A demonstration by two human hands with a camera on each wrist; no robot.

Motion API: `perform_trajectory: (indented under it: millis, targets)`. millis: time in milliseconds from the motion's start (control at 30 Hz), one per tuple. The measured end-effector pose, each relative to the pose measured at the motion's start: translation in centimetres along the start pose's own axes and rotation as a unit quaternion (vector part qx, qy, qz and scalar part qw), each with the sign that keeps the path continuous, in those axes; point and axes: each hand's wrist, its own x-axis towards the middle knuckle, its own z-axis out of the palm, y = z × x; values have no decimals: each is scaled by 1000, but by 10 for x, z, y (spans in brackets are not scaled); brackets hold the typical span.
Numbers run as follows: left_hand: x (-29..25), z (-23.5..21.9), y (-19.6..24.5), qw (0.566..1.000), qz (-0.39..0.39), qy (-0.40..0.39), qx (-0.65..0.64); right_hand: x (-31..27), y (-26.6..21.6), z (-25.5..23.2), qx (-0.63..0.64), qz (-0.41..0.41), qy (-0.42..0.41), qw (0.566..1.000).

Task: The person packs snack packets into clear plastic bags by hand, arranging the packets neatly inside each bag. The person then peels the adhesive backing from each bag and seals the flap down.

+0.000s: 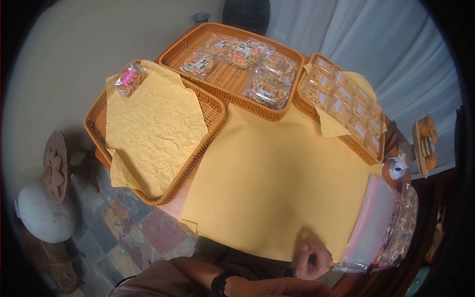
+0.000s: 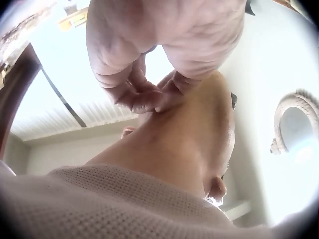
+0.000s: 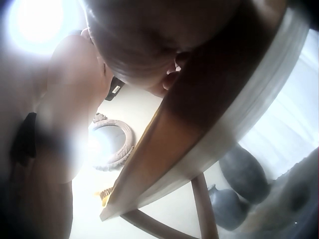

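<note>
Head camera looks down on the table [image 1: 174, 207]; wrist cameras peer upward.
Left shoots close under the left hand [image 2: 164, 27], right from below the table; both catch the mirror [image 2: 296, 124], at 3 and 8 o'clock.

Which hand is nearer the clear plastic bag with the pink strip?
Right: your right hand is at the yellow paper's near edge, beside the bag; your left hand is raised near your neck.

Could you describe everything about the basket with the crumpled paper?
This shallow basket is orange-brown, roughly rectangular with rounded corners, and looks woven from wicker. Crumpled yellow paper covers most of its inside and reaches over the rim. On the paper, near one corner, lies a clear packet with a pink label. Another basket sits close beside it. No hand touches it.
</note>
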Motion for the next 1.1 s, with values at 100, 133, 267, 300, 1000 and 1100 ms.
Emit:
perform_trajectory:
  millis: [100,133,267,300,1000,1100]
  targets:
    - [-6,-4,-4,1000,13,9,1,2,0,1,-15,-14,-2,1000]
    - [-6,-5,-4,1000,16,11,-1,2,-1,1,-15,-2,-1,1000]
    - [-9,-7,0,999,28,21,-8,-4,7,4,1,7,35,999]
    - [-10,-6,-2,999,29,23,-9,-4,6,4,2,9,35,999]
    - [-14,5,-22,999,45,26,-4,-5,5,4,28,26,21,999]
    - [-14,8,-26,999,42,19,0,-1,3,4,39,-3,24,999]
